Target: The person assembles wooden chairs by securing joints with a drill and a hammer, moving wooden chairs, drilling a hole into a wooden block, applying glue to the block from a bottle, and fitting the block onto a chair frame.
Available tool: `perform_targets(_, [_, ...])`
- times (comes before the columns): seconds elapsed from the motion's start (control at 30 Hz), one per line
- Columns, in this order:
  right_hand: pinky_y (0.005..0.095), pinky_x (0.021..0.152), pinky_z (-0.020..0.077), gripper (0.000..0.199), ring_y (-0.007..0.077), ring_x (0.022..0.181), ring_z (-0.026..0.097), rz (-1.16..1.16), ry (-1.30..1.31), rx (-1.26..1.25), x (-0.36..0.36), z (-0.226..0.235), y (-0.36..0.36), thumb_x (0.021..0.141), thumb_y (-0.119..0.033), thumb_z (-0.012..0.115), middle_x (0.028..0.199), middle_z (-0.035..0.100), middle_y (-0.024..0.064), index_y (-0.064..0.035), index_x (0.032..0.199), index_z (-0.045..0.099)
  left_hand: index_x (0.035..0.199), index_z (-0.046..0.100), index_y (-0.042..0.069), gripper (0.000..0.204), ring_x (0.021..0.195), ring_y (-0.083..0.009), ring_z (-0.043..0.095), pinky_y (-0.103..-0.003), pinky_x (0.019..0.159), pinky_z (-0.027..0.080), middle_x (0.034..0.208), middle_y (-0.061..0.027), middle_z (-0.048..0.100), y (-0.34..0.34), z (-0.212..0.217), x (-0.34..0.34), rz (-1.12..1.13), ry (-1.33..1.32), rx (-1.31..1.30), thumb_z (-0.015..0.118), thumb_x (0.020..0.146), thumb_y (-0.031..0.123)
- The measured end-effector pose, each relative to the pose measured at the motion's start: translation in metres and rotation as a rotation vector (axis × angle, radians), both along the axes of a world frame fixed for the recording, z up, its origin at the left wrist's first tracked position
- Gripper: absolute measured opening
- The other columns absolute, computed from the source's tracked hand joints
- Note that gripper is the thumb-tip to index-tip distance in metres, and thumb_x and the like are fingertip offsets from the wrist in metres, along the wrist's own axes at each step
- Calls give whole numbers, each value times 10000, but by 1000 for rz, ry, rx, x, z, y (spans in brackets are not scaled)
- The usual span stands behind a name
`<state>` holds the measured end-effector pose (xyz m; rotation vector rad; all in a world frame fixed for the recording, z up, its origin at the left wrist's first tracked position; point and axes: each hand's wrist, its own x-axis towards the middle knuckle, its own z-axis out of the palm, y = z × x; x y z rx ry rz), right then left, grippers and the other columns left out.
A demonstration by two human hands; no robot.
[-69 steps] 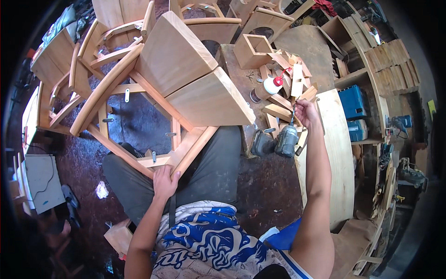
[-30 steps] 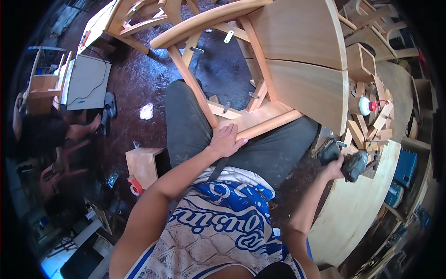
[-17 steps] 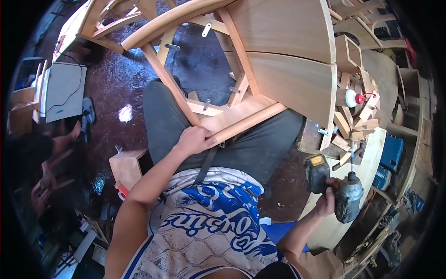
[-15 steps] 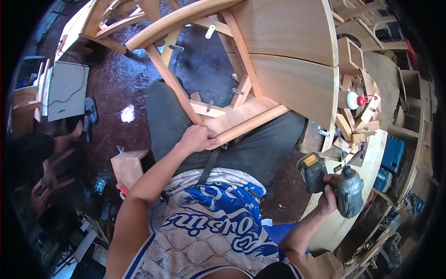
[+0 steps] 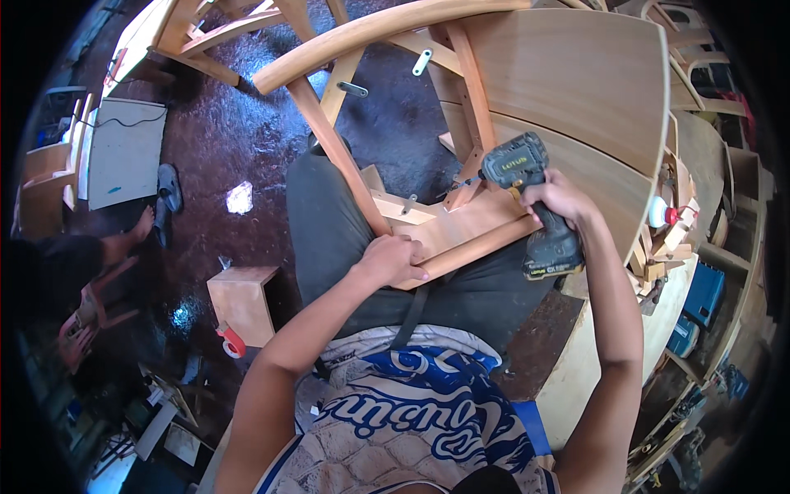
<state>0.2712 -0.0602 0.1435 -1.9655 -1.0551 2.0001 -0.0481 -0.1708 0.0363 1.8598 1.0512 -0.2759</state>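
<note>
A pale wooden furniture frame (image 5: 481,240) with curved rails and broad panels rests across my lap. My left hand (image 5: 392,262) is closed around its near corner, where a side rail meets the front rail. In my right hand (image 5: 561,200) is a dark cordless drill (image 5: 514,161), gripped by its handle over the frame's right side. Its bit points left, close to the inner side of a wooden crosspiece; whether the tip touches anything I cannot tell. Small metal plates stick out from the frame, one metal plate (image 5: 422,62) at the far rail and another metal plate (image 5: 409,204) near my left hand.
A wooden box (image 5: 241,305) with a red tape dispenser (image 5: 233,341) beside it stands to my left. Right of the frame lie wood offcuts (image 5: 656,270) and a white bottle with a red cap (image 5: 661,212). Another person's foot (image 5: 141,226) shows at far left, near slippers (image 5: 169,188).
My right hand has brought the drill from the lower right up and left, over the frame. My left hand keeps its hold on the corner. The whole view has shifted slightly.
</note>
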Motion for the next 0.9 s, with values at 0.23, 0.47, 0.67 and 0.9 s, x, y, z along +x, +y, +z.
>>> perform_targets(0.23, [311, 433, 469, 127, 135, 497, 551, 177, -100, -231, -21, -54, 54, 767, -125, 669, 651, 568, 33, -49, 831, 590, 1089, 686, 112, 443, 942, -339, 691, -446, 826, 547, 1019, -133, 694, 3, 3, -2, -41, -59, 52, 760, 801, 441])
perform_targets(0.47, [339, 457, 482, 144, 155, 513, 554, 287, -142, -336, -36, -75, 75, 760, -122, 671, 670, 570, 41, -57, 863, 595, 1093, 682, 83, 435, 894, -345, 701, -464, 813, 541, 866, -153, 712, 12, 13, 0, 3, -79, -5, 785, 783, 370])
perform_targets(0.67, [322, 422, 479, 178, 151, 480, 550, 285, -119, -361, -41, -82, 81, 745, -125, 673, 648, 571, 48, -46, 884, 593, 1072, 663, 78, 415, 856, -355, 704, -470, 762, 546, 879, -153, 715, 13, 9, -2, 3, -100, -8, 773, 798, 369])
perform_targets(0.9, [320, 427, 479, 165, 150, 484, 552, 263, -134, -371, -38, -86, 79, 748, -116, 675, 653, 577, 43, -51, 877, 595, 1051, 648, 66, 402, 832, -365, 705, -480, 728, 542, 871, -156, 722, 14, 10, -1, -4, -108, -12, 766, 809, 365])
